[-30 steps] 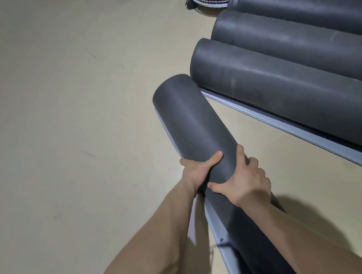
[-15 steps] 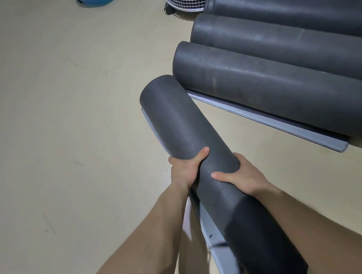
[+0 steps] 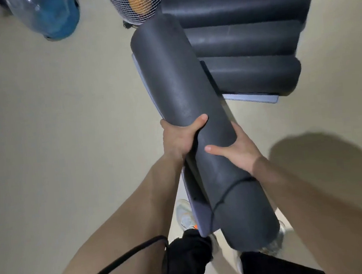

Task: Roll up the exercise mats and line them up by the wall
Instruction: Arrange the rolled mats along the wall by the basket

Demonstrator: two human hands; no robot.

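Mat [image 3: 185, 96], rolled, is held above the floor [image 3: 64, 126]; left hand [image 3: 180, 141] and right hand [image 3: 239, 151] wrap its middle. Three rolls [image 3: 243, 40] lie side by side ahead. Remaining, likely: set this one alongside.

Beige floor [image 3: 53, 127], smooth. At far end, 3 rolled dark mats [image 3: 243, 40] lie side by side, touching, w/ lilac flap [image 3: 253, 97] out under nearest one. Just beside them: white wire basket [image 3: 140, 1], then blue water jug [image 3: 53, 14]. Person's sneakers [image 3: 184, 213] stand at near end.
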